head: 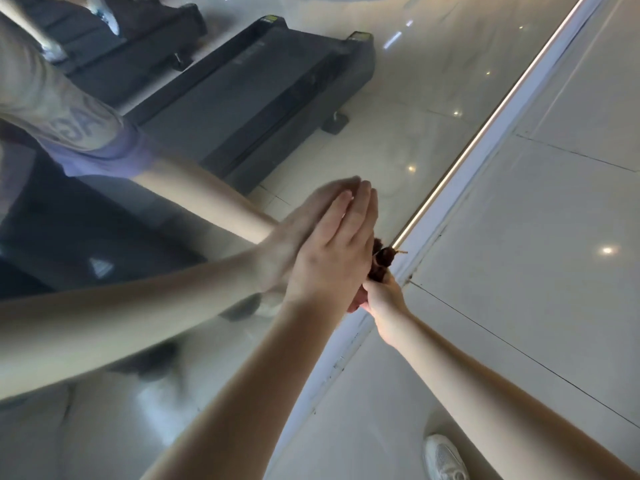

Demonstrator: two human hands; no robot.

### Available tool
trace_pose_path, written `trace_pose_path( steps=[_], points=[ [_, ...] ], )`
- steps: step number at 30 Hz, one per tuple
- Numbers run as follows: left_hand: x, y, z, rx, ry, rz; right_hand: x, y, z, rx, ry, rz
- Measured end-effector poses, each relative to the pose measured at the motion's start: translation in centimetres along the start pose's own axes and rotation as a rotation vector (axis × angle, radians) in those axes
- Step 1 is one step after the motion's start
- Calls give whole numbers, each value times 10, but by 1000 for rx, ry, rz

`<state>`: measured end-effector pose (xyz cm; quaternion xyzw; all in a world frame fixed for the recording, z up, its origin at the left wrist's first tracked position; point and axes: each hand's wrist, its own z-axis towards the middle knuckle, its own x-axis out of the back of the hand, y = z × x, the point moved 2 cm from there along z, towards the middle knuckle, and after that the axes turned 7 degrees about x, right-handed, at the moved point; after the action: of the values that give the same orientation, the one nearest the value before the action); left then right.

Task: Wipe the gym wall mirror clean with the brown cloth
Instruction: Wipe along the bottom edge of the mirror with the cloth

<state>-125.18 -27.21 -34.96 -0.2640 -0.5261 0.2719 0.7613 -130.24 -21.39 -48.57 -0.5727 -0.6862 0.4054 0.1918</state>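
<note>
Gym wall mirror (pixel 398 133) meets tiled floor. Left hand (pixel 332 244) lies flat on the glass, fingers together. Right hand (pixel 384 296) grips the bunched brown cloth (pixel 381 261) at the mirror's lower edge. Recommended: spread the cloth and overlap passes.

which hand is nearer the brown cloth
Right. The right hand grips the brown cloth at the edge of the mirror; the left hand lies flat on the glass just beside it.
</note>
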Motion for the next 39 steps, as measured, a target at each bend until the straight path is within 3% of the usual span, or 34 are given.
trace_pose_path(
  steps=[2,5,9,13,18,24,29,34,39],
  points=[
    [-6,-2,-3,28,-13,-46,3,-8,0,-21,15,45],
    [4,-12,-2,108,-126,-188,13,-38,5,118,113,62],
    [7,-9,-9,-92,-27,35,23,-67,15,255,212,13],
    [7,-10,-4,-26,-47,114,19,-47,14,175,225,-92],
    [4,-9,-5,5,-27,125,15,-21,11,-40,137,38],
    [3,-3,-4,17,-24,64,23,-50,25,167,185,90],
    [6,0,1,74,-90,1,24,-33,29,108,146,29],
    [-3,8,18,7,-128,23,29,-37,44,55,138,22],
    [-10,14,30,-69,-177,139,50,-83,79,281,249,-25]
  ],
)
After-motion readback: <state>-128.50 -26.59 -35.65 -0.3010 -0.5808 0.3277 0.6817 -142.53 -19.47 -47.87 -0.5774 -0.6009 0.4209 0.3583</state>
